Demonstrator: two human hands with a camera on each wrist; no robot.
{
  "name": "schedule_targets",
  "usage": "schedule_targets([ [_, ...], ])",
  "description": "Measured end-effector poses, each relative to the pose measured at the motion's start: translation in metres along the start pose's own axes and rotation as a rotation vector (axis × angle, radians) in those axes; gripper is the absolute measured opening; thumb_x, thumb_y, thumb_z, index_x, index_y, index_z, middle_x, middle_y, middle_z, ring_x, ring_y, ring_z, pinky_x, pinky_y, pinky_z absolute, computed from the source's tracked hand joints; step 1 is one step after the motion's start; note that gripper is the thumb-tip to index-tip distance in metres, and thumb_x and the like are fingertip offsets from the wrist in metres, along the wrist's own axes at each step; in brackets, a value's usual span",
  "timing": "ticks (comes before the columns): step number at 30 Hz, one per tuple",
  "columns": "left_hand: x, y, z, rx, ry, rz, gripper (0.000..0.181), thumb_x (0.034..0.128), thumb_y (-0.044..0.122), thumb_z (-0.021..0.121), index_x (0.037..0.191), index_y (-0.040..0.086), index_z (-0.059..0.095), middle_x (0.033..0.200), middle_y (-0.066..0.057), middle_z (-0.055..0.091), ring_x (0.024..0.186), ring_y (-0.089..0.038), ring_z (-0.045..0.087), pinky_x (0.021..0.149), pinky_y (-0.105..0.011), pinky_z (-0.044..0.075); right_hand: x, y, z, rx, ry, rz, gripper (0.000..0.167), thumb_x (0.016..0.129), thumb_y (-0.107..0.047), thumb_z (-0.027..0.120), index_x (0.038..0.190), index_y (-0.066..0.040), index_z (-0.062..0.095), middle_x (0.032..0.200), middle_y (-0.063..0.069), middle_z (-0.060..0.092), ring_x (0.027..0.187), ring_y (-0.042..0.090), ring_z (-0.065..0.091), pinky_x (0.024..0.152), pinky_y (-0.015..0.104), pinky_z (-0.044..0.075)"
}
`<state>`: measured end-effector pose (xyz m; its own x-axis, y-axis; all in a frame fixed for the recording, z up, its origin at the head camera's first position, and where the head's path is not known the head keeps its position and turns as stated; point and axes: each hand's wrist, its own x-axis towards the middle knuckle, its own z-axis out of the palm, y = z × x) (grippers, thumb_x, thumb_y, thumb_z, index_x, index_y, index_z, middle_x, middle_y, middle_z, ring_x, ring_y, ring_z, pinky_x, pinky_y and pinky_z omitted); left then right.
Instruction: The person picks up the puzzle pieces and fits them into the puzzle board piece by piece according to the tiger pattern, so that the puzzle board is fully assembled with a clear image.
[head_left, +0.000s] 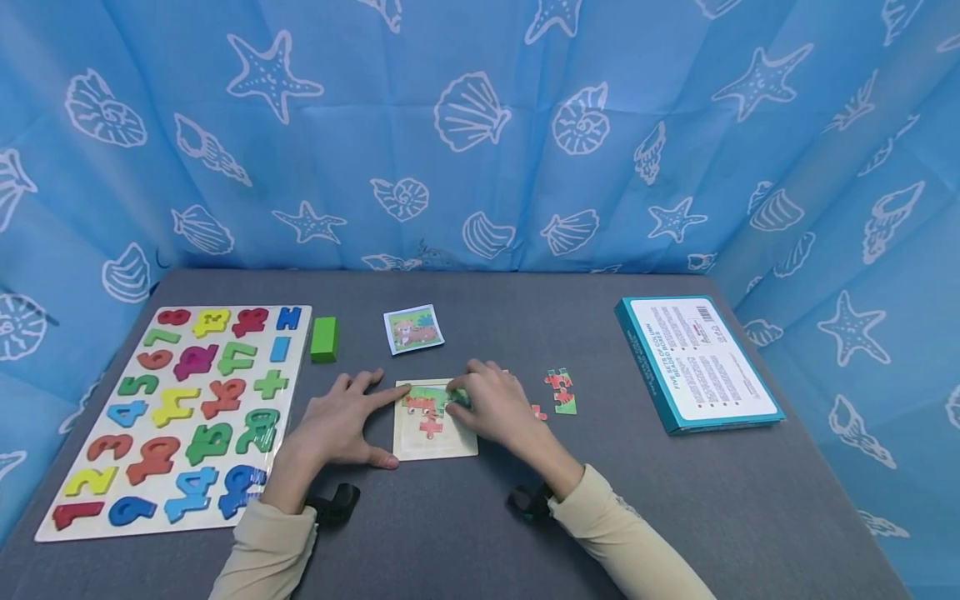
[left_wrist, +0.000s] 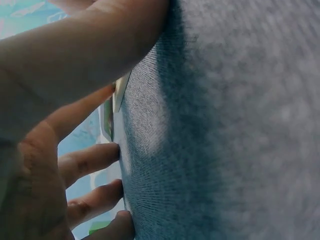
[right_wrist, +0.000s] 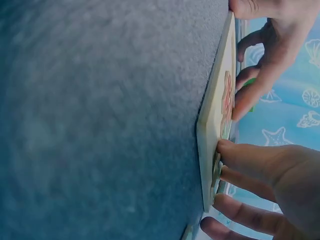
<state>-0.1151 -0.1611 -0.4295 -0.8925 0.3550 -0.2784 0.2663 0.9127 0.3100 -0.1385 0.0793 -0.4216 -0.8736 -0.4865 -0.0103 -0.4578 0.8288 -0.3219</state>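
A square wooden puzzle board [head_left: 408, 440] lies on the table between the hands, its upper part filled with red and green jigsaw pieces [head_left: 430, 423]. My left hand [head_left: 333, 425] has its fingers spread. Its index fingertip touches the pieces at the board's upper left, and its thumb is at the lower left corner. With thumb and fingers, my right hand [head_left: 491, 404] pinches a green puzzle piece [head_left: 460, 397] at the board's upper right. The right wrist view shows this piece [right_wrist: 216, 172] low against the board, partly hidden by the fingers.
Loose puzzle pieces [head_left: 564, 392] lie right of the right hand, some partly behind it. Beyond the board is a small picture card [head_left: 414, 329]. A green block [head_left: 324, 339] stands beside a number board [head_left: 180, 421] at left. A teal-edged box [head_left: 697, 362] lies at right.
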Motion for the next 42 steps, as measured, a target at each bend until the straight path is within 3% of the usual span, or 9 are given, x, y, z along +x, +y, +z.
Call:
schedule_targets([
  [10,-0.0012,-0.0017,-0.0006,-0.031,0.019,0.006,0.108,0.0664,0.062,0.089,0.157,0.030,0.040,0.161,-0.017,0.038,0.131,-0.041,0.044,0.090,-0.065,0.049,0.0016,-0.0049,-0.0026,0.042,-0.023,0.005,0.019,0.088,-0.025,0.082,0.100,-0.011,0.083,0.100,0.008,0.071,0.086,0.023,0.060,0.071,0.037,0.049],
  [18,-0.0013,-0.0026,0.0002,-0.020,0.025,0.005,0.109,0.0659,0.064,0.089,0.157,0.029,0.041,0.161,-0.016,0.039,0.130,-0.041,0.044,0.089,-0.066,0.050,0.0039,-0.0047,-0.0024,0.079,-0.032,-0.005,0.021,0.088,-0.022,0.082,0.105,-0.009,0.082,0.101,0.010,0.071,0.087,0.024,0.060,0.070,0.037,0.049],
  [26,-0.0002,-0.0025,0.0007,-0.020,0.027,0.003,0.109,0.0654,0.064,0.089,0.156,0.028,0.042,0.161,-0.016,0.040,0.129,-0.040,0.044,0.089,-0.065,0.049,0.0016,-0.0041,-0.0073,0.127,-0.061,0.003,0.022,0.085,-0.022,0.084,0.102,-0.007,0.082,0.105,0.011,0.074,0.094,0.028,0.063,0.078,0.043,0.052],
  [37,0.0001,-0.0021,-0.0014,-0.007,0.044,0.006,0.109,0.0644,0.065,0.089,0.155,0.027,0.044,0.160,-0.016,0.042,0.127,-0.039,0.046,0.087,-0.064,0.050,0.0055,-0.0076,-0.0040,0.124,-0.035,0.058,0.024,0.082,-0.025,0.087,0.101,-0.011,0.083,0.101,0.007,0.075,0.094,0.024,0.066,0.078,0.039,0.053],
  [42,0.0005,-0.0023,-0.0008,-0.019,0.034,0.004,0.108,0.0647,0.064,0.089,0.155,0.029,0.043,0.160,-0.016,0.041,0.127,-0.039,0.045,0.088,-0.064,0.050,0.0072,-0.0061,-0.0053,0.097,-0.021,0.069,0.026,0.081,-0.028,0.088,0.101,-0.012,0.083,0.097,0.006,0.074,0.087,0.021,0.064,0.069,0.033,0.049],
])
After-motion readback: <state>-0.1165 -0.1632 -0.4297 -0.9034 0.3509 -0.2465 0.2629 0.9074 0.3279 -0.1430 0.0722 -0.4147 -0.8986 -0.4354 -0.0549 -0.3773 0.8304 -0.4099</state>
